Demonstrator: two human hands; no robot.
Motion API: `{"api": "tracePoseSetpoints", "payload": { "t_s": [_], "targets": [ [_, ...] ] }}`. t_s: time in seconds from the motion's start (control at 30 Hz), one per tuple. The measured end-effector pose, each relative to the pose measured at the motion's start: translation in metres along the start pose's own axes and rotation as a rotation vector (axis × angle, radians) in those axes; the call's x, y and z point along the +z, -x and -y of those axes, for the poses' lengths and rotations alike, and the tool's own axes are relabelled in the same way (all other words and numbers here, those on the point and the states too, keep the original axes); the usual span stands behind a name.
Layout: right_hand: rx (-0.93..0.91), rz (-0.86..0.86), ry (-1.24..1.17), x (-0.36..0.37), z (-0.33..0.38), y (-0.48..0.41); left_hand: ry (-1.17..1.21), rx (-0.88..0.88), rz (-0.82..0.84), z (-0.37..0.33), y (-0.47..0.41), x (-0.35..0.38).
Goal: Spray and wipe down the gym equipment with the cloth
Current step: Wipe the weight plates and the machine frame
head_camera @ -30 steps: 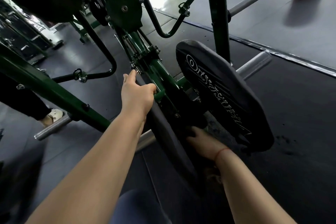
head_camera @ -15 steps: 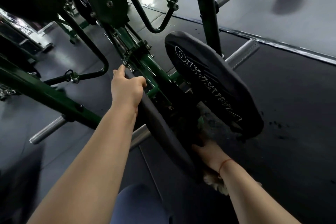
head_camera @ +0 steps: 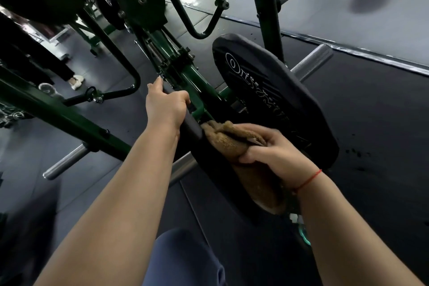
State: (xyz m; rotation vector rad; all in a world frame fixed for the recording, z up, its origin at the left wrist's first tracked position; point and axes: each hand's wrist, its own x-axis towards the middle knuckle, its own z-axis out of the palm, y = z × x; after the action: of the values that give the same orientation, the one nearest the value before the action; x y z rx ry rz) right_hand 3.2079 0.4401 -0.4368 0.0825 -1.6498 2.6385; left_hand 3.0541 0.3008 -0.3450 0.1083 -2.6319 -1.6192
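A dark green gym machine fills the view, with two black pads. My left hand grips the top edge of the near pad, fingers curled over it. My right hand holds a brown cloth bunched in its fingers and presses it against the near pad's inner face, in the gap beside the far pad, which bears white lettering. No spray bottle shows clearly; something teal peeks out low beside my right forearm.
Chrome pegs stick out at the left and at the upper right. Black weight plates hang at the top. Another person's leg and pale shoe stand at the left. My blue-clad knee is at the bottom.
My right hand has come up out of the gap between the pads, bringing the brown cloth into sight on the near pad. My left hand kept its grip on the pad's edge.
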Motion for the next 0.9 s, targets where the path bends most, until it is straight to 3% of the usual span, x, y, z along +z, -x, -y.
{"api": "tracePoseSetpoints", "payload": {
  "t_s": [0.2,0.33,0.43,0.5,0.67,0.8,0.9],
  "targets": [
    [0.11,0.183,-0.072,-0.024,-0.016,0.014,-0.021,0.001,0.012,0.003,-0.002,-0.001],
    [-0.138,-0.009,0.077,0.002,0.002,0.006,-0.01,-0.004,0.0,-0.001,-0.001,0.0],
    [-0.384,-0.082,0.443,0.024,0.011,-0.003,-0.072,-0.014,0.014,-0.001,-0.006,0.001],
    [-0.438,-0.085,0.64,0.028,0.009,-0.001,-0.101,-0.024,0.023,-0.004,-0.011,0.0],
    [-0.363,0.002,0.646,0.015,0.007,0.019,-0.09,-0.077,0.044,-0.006,-0.029,0.0],
    [-0.147,0.096,0.528,-0.007,0.006,0.031,-0.178,-0.06,0.107,-0.007,-0.046,-0.005],
    [-0.079,0.05,0.414,-0.018,0.004,0.033,-0.076,-0.017,-0.022,-0.013,-0.038,-0.009]
  ]
}}
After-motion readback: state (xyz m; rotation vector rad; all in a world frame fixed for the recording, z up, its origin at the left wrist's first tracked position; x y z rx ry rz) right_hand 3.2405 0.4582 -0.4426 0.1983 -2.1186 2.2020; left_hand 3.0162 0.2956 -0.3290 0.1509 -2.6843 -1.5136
